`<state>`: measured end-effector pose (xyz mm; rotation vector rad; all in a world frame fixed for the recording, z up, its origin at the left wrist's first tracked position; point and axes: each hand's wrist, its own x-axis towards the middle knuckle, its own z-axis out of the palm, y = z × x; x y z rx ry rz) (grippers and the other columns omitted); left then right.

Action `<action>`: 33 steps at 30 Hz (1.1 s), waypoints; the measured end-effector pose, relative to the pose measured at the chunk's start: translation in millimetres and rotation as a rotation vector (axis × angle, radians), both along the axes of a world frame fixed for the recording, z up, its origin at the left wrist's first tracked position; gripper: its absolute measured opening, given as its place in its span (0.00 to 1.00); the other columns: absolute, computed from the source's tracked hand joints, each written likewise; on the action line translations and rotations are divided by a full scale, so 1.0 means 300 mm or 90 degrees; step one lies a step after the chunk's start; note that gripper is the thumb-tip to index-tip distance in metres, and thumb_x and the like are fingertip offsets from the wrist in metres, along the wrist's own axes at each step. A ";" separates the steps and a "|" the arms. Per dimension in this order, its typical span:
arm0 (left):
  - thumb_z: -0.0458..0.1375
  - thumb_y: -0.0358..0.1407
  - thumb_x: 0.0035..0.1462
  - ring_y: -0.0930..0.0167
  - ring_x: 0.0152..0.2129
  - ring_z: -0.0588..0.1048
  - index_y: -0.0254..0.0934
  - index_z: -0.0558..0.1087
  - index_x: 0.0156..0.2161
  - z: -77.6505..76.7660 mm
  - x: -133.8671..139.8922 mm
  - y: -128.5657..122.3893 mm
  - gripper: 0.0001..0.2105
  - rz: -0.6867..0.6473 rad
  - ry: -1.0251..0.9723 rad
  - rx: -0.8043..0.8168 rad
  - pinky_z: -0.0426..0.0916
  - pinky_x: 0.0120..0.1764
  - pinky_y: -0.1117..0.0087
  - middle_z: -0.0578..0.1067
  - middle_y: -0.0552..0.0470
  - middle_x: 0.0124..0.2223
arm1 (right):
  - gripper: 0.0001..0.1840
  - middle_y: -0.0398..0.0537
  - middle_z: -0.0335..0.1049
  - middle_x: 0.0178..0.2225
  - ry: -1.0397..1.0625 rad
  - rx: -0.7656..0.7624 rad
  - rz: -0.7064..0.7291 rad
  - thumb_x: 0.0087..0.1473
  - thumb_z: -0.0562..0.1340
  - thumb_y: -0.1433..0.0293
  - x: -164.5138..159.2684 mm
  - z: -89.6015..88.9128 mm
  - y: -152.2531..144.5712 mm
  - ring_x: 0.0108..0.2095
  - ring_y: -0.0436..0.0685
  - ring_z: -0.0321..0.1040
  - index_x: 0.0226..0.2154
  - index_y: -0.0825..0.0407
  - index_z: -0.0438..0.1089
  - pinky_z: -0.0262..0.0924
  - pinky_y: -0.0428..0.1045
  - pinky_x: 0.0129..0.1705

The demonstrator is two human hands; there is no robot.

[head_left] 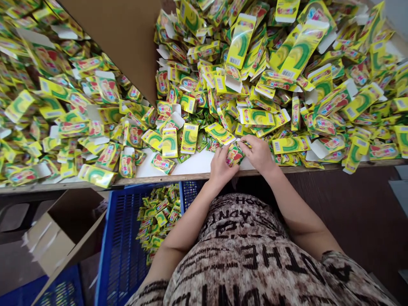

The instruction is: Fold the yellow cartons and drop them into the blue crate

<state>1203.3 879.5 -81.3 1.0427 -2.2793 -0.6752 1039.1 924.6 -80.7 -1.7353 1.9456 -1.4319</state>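
Note:
Close to the table's front edge, my left hand (221, 166) is closed around a small green and yellow printed box (234, 155). My right hand (257, 154) pinches the upper end of the same box, by its white flap, with thumb and forefinger. Just beyond my fingers lies a yellow box (219, 133) with a green curved pattern. Left of my hands, two more yellow boxes (189, 138) stand or lean against the heap, and a small box (162, 163) rests on the white tabletop (194, 165).
A large heap of yellow-green boxes (255, 117) covers the table. A brown cardboard sheet (124, 38) slants over its left part. Below the edge are a blue crate (123, 229) holding small packs (161, 212) and an open cardboard carton (60, 238).

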 end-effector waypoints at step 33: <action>0.70 0.30 0.45 0.68 0.44 0.78 0.38 0.80 0.47 0.070 0.154 -0.082 0.20 -0.074 0.469 0.810 0.65 0.54 0.67 0.82 0.49 0.44 | 0.17 0.47 0.75 0.36 -0.507 0.043 0.214 0.55 0.67 0.54 0.135 0.004 0.070 0.21 0.47 0.66 0.37 0.50 0.79 0.68 0.49 0.26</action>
